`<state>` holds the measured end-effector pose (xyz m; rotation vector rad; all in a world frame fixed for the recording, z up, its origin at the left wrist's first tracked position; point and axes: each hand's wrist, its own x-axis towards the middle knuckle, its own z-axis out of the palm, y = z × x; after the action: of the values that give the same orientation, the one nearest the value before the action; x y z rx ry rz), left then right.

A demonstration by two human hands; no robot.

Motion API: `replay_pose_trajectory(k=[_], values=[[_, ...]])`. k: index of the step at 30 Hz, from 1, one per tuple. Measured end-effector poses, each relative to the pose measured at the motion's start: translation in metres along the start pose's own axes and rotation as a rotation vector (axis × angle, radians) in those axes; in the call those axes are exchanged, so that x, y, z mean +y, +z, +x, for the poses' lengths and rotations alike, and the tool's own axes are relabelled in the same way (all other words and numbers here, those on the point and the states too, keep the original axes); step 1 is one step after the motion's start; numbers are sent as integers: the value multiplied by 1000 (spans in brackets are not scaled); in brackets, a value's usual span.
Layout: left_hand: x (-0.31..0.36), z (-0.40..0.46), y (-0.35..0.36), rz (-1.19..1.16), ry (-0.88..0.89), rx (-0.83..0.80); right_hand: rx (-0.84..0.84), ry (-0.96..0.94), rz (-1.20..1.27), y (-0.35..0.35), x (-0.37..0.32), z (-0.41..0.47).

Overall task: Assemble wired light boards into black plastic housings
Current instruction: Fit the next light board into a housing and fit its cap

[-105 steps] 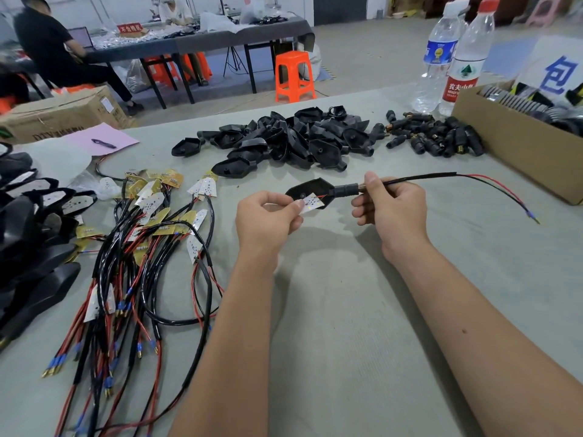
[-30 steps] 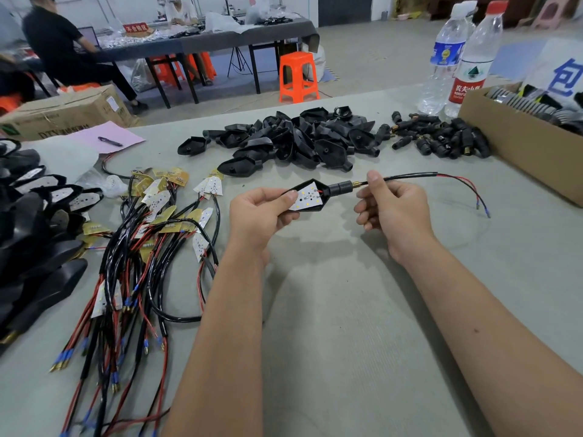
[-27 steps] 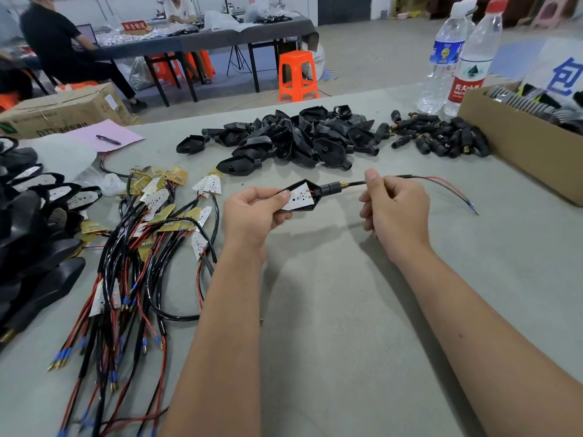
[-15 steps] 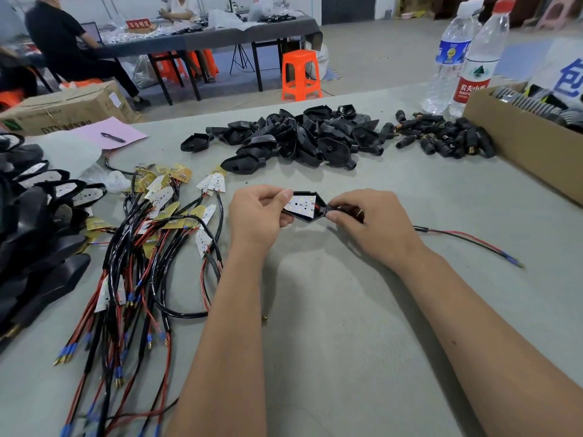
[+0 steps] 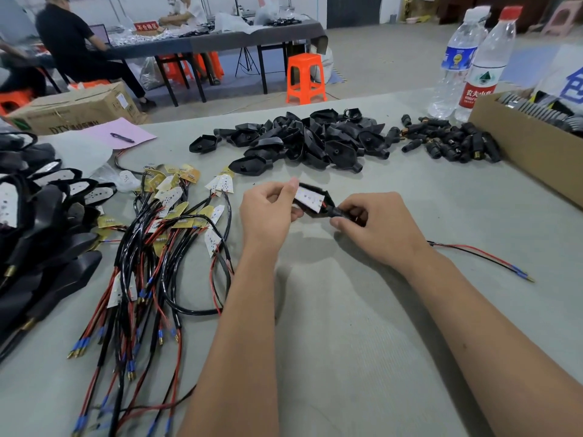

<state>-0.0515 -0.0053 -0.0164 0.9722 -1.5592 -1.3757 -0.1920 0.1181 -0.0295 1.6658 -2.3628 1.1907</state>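
Observation:
My left hand (image 5: pixel 268 209) grips the wide end of a black plastic housing (image 5: pixel 325 200), thumb on the white light board (image 5: pixel 307 198) lying in it. My right hand (image 5: pixel 375 225) pinches the housing's narrow neck (image 5: pixel 337 212), where the cable leaves. The black and red cable (image 5: pixel 473 250) trails under my right wrist onto the table at the right. A pile of empty black housings (image 5: pixel 303 143) lies beyond my hands. Several wired light boards (image 5: pixel 164 216) lie in a tangle to the left.
Finished housings (image 5: pixel 41 222) are stacked at the far left. Small black connector sleeves (image 5: pixel 448 140) lie at the back right beside a cardboard box (image 5: pixel 530 152) and two water bottles (image 5: pixel 473 61). A pink sheet with a pen (image 5: pixel 120 137) lies at the back left.
My right hand slid along the cable up to the housing's neck, and the cable dropped onto the table. The light board now sits inside the housing.

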Motion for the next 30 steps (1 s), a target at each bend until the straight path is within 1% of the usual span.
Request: replay_pose_trajectory(k=[3,6,7,8,10,12,14,15,17,19,21,22,24,25,26,27,28,30], values=[[12,-7,8,-221,-97,-59,-9,170,129,-3,-12,5],[20,-21,9,-315,-227,-159,2,265,224,-2,-33,9],[22,-28,7,-322,-284,-208,-1,313,324,-1,-41,11],[26,-34,2,-320,-332,-265,-22,374,477,1,-54,14],[36,-44,-16,-304,-382,-368,-74,485,752,8,-83,24],[48,-49,-43,-232,-388,-423,-81,512,867,17,-110,38],[59,-53,-81,-121,-353,-414,-83,485,887,32,-139,51],[63,-54,-103,-75,-327,-376,-83,465,866,43,-153,56],[68,-57,-145,53,-270,-238,-95,438,808,64,-182,62],[70,-61,-188,294,-191,-66,-100,390,726,90,-215,64],[67,-66,-225,564,-101,110,-65,304,623,112,-254,66],[66,-67,-240,639,-66,204,-39,260,603,121,-273,67],[65,-69,-267,666,-7,404,-10,154,646,137,-315,72],[66,-67,-279,669,8,498,-14,70,658,145,-335,75],[67,-64,-292,706,11,586,-35,-52,593,153,-352,77],[66,-60,-303,768,2,667,-58,-191,436,162,-366,79],[65,-56,-314,826,-24,741,-79,-311,225,171,-376,80],[60,-50,-330,866,-101,826,-144,-445,-116,183,-385,79]])
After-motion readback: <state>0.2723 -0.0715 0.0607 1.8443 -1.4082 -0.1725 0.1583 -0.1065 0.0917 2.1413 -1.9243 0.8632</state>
